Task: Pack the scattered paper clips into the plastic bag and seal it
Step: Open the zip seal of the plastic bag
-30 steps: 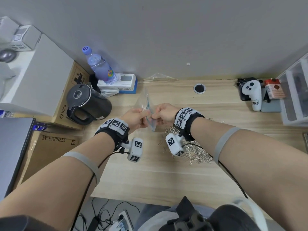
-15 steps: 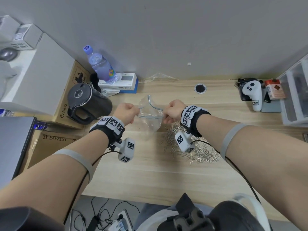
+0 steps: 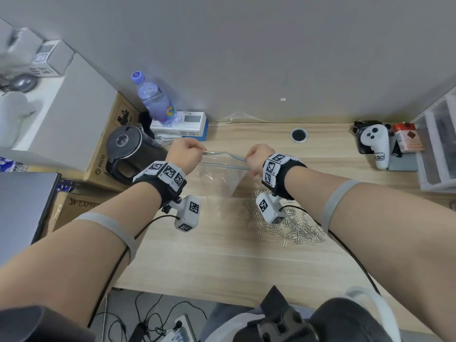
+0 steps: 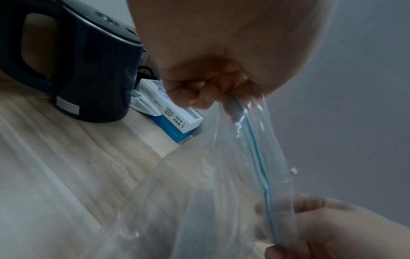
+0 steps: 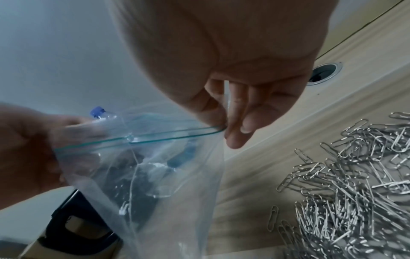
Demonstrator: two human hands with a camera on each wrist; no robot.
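I pinch the clear plastic zip bag (image 3: 223,177) with its blue seal line at both ends, left hand (image 3: 185,154) and right hand (image 3: 257,157) apart, holding its mouth above the tabletop's far middle, beside the heap of silver paper clips (image 3: 291,224) awaiting loading.

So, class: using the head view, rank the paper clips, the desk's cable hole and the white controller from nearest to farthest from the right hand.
From the right hand:
1. Paper clips, just below the wrist, on the desk.
2. Cable hole, beyond the hand, toward the wall.
3. White controller, far right.
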